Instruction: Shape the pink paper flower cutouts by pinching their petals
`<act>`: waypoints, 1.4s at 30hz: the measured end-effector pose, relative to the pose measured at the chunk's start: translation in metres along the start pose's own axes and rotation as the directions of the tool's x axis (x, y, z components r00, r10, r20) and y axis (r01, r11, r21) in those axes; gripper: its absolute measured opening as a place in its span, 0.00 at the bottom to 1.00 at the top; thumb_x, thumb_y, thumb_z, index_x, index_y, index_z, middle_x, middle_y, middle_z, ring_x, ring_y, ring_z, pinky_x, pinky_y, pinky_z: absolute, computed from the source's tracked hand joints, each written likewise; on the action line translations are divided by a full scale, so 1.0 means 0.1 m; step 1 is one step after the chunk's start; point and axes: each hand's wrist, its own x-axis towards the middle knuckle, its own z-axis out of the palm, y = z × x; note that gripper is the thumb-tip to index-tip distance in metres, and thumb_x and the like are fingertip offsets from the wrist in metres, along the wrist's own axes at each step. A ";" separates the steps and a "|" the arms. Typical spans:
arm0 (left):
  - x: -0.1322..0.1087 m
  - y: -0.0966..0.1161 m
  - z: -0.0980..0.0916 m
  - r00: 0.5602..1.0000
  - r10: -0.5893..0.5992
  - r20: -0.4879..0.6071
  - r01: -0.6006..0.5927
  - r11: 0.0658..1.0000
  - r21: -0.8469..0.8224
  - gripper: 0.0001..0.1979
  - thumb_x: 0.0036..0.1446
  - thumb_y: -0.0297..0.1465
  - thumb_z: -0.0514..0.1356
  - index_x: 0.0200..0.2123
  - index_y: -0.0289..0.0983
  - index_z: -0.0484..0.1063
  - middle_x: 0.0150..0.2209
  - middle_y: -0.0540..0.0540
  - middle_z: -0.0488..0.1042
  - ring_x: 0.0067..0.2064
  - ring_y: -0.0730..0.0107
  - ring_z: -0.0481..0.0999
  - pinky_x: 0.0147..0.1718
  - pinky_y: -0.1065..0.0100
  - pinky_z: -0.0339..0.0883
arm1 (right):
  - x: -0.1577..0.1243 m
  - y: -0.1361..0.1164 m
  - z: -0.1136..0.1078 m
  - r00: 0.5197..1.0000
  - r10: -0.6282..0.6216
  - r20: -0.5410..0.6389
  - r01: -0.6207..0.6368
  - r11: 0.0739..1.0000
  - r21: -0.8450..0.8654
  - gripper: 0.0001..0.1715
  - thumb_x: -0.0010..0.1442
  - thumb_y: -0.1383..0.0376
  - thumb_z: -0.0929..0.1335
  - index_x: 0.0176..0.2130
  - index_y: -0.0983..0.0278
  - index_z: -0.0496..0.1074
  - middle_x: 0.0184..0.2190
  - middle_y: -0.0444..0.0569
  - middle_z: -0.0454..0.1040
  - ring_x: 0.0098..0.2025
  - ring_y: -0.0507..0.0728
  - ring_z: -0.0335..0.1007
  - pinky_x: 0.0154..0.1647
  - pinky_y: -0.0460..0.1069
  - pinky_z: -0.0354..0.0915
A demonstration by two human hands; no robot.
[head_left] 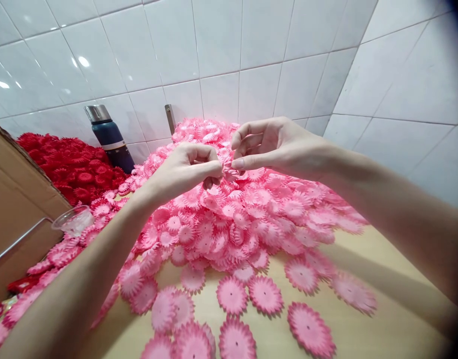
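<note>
White ceramic tiles (217, 40) back heaped pink serrated discs (204, 244); over them, left hand (193, 164) pinched closed, right hand (273, 144) part-open, any hold unclear.

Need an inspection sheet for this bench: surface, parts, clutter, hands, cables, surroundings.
Surface: wood-toned tabletop, largely covered by discs.
Parts: pink scalloped discs, heaped, with loose ones towards the near side.
Clutter: dark blue bottle beside a red heap; clear plastic container and cardboard box at left.
Hands: left hand curled, right hand with fingers bent, close together; whether either grips a disc, cannot tell.
Cables: nothing seen.
Surroundings: white tiled wall behind, another at right.
</note>
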 end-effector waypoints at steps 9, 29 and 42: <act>0.01 -0.04 -0.07 0.998 0.016 -0.060 -0.022 0.995 -0.099 0.09 0.46 0.22 0.57 0.17 0.35 0.68 0.18 0.50 0.70 0.22 0.77 0.69 0.23 0.71 0.62 | 0.01 0.08 -0.14 0.996 0.007 -0.087 0.012 0.977 0.211 0.13 0.47 0.69 0.78 0.33 0.64 0.74 0.27 0.45 0.74 0.29 0.51 0.72 0.33 0.47 0.70; 0.01 -0.03 -0.05 0.997 -0.007 -0.076 -0.002 0.994 -0.112 0.15 0.45 0.23 0.61 0.13 0.37 0.58 0.18 0.52 0.66 0.25 0.75 0.73 0.26 0.71 0.69 | -0.03 -0.05 -0.24 0.940 -0.020 -0.341 -0.124 0.911 -0.394 0.09 0.47 0.68 0.76 0.32 0.63 0.75 0.27 0.49 0.76 0.28 0.55 0.70 0.26 0.51 0.62; 0.03 -0.12 -0.09 0.990 -0.036 -0.136 0.021 0.994 -0.109 0.06 0.48 0.22 0.60 0.25 0.32 0.76 0.27 0.46 0.76 0.29 0.73 0.75 0.30 0.70 0.74 | -0.05 -0.06 -0.23 0.957 0.023 -0.290 -0.140 0.910 -0.389 0.10 0.50 0.64 0.75 0.35 0.62 0.75 0.31 0.51 0.77 0.32 0.58 0.71 0.29 0.53 0.63</act>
